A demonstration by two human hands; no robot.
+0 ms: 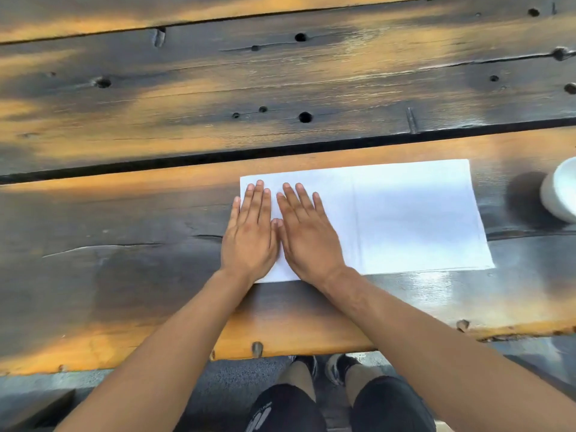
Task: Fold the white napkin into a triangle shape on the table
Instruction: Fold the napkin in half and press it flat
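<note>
1. Your white napkin lies flat on the wooden table, long axis running left to right.
2. Your left hand and right hand press its left end, fingers straight, gripping nothing.

The left hand and right hand lie flat over the napkin's left end, hiding its near-left corner. A white bowl (perhaps a cup) is cut off by the right edge.
</note>
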